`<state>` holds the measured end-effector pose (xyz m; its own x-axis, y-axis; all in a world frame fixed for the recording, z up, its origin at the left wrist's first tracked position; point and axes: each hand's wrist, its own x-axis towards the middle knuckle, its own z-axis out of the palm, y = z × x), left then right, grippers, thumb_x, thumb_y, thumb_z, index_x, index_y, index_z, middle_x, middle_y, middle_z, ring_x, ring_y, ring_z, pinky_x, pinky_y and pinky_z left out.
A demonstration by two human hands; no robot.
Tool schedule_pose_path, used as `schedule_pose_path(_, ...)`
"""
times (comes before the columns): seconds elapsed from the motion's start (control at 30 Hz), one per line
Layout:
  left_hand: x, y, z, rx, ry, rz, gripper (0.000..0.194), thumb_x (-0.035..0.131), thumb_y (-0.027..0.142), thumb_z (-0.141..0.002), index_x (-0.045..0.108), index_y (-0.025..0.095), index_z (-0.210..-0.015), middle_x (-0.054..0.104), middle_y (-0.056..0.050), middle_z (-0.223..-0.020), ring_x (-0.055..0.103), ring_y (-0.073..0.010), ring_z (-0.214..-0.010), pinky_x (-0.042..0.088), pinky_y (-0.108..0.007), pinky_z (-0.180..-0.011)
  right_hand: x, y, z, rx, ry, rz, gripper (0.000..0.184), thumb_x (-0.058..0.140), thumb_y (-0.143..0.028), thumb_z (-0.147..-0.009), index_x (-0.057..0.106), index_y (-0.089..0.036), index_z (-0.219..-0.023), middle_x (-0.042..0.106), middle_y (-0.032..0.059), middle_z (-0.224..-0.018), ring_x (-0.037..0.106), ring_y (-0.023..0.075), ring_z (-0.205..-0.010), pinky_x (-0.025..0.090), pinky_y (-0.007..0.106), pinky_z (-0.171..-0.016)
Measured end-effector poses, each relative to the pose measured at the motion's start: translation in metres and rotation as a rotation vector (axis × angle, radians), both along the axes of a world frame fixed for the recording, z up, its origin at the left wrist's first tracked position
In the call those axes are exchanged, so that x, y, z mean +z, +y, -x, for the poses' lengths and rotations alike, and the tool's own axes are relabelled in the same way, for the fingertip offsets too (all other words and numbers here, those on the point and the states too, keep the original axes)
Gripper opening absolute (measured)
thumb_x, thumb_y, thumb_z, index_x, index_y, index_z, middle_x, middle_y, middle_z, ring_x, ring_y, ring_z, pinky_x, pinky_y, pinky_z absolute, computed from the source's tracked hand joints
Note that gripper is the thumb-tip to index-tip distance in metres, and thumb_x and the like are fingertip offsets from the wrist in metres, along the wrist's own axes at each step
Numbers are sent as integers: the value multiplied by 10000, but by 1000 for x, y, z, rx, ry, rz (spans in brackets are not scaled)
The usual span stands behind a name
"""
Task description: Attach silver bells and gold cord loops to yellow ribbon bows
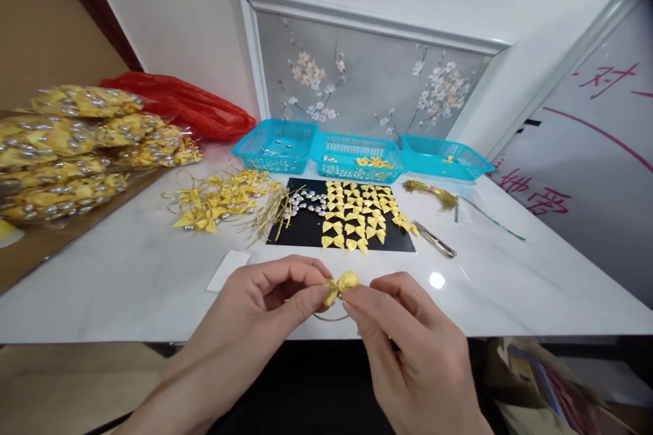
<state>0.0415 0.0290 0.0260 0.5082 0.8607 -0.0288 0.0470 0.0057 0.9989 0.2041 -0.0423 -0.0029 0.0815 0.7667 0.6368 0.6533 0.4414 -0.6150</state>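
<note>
A small yellow ribbon bow (347,280) is pinched between both hands, just above the table's front edge. My left hand (286,299) grips its left side between thumb and fingers. On the other side, my right hand (403,319) closes its thumb and fingertip at the bow's middle. A thin gold tie (330,319) loops below it between the hands. Beyond them, yellow bows stand in rows on a black mat (296,234), beside silver beads (306,202) and loose gold ties (273,214). What the fingertips cover is hidden.
Three blue baskets (362,166) line the wall. Finished-looking yellow bows (219,197) are heaped left, near stacked filled bags (66,143) and a red bag (183,105). A metal-handled cutter (436,241) and gold tie bundle (433,192) lie right. A white card (227,270) lies near my left hand.
</note>
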Motion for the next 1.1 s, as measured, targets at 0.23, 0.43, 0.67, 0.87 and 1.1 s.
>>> schedule_pose_path(0.23, -3, 0, 1, 33, -11, -9, 99, 696, 276, -871, 720, 251, -778, 678, 31, -925, 616, -124, -869, 500, -186, -788, -1, -3, 2, -21, -27, -57, 217, 507, -77, -938, 667, -171, -1049, 430, -12, -700, 459, 98, -523, 398, 226, -469)
schedule_pose_path(0.43, 0, -1, 0, 22, -4, -24, 115, 687, 249, -873, 715, 247, -762, 674, 29, -901, 623, -127, -869, 500, -191, -810, 1, -4, 4, -39, -42, -47, 213, 509, -50, -918, 669, -172, -989, 409, -14, -694, 423, 97, -505, 387, 234, -462)
schedule_pose_path(0.67, 1, -2, -1, 44, -9, -10, 111, 704, 253, -851, 715, 230, -744, 676, 12, -879, 623, -141, -854, 507, -202, -793, -1, -3, 6, -68, -73, -65, 196, 502, -53, -914, 663, -149, -970, 404, -12, -689, 393, 104, -507, 371, 242, -463)
schedule_pose_path(0.87, 2, 1, -4, 32, -58, 75, 107, 734, 254, -826, 720, 220, -726, 677, 12, -894, 621, -132, -844, 503, -192, -781, -2, 1, 2, 17, 4, -8, 227, 457, -76, -948, 652, -159, -1028, 431, -3, -726, 459, 113, -553, 388, 244, -492)
schedule_pose_path(1.1, 2, 1, 0, 7, -66, 151, 154, 753, 273, -807, 712, 204, -676, 672, 4, -840, 595, -128, -801, 492, -188, -727, -7, 8, -4, 28, 29, 34, 234, 453, -103, -961, 655, -207, -1017, 456, 2, -749, 504, 121, -608, 432, 216, -506)
